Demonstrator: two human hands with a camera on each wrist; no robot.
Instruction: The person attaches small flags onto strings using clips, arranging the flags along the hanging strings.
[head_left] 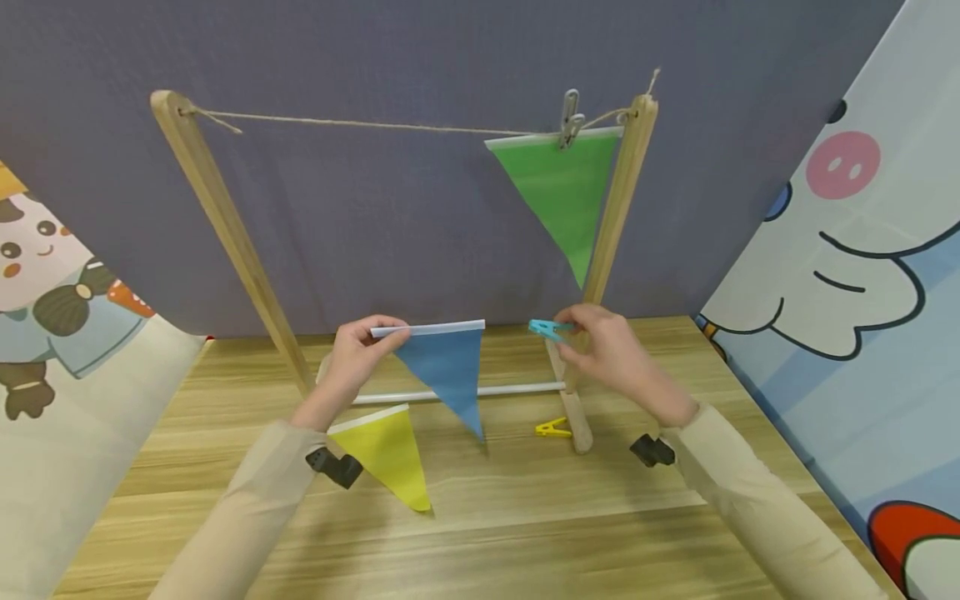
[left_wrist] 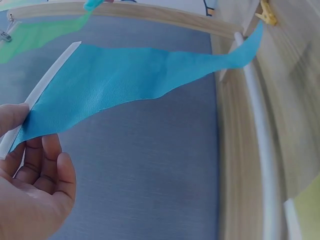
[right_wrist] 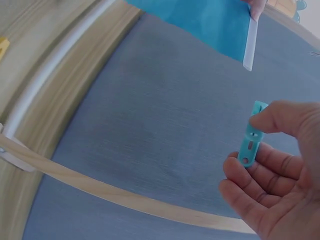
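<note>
Head view: we see the left hand (head_left: 358, 358) at 8 o'clock, thumb and finger pinching the white top edge of the blue pennant (head_left: 448, 367), which hangs toward 6 o'clock and hides part of the white rod (head_left: 521, 389). We have the right hand (head_left: 611, 350) at 4 o'clock, pinching the teal clip (head_left: 549, 327). Green pennant (head_left: 564, 187) at 1 o'clock, on the string (head_left: 337, 122) under the metal clip (head_left: 571, 123); yellow pennant (head_left: 388, 454) lies on the bench (head_left: 525, 533) at 7 o'clock, one corner near the left sleeve. Yellow clip (head_left: 552, 428) at 5 o'clock, beside the stand's right foot. We find its left foot mostly hidden behind the left hand.

Left wrist view: left hand at 8 o'clock, thumb on the white edge; we can't see the index fingertip behind the cloth. Blue pennant stretches to 2 o'clock. Edges crop the green pennant at 10, teal clip at 11 and yellow pennant at 4.

Right wrist view: we get the teal clip at 3 o'clock, thumb across it, fingertip contact behind partly hidden. Blue pennant at 1 and yellow clip at 10 are cut off.
</note>
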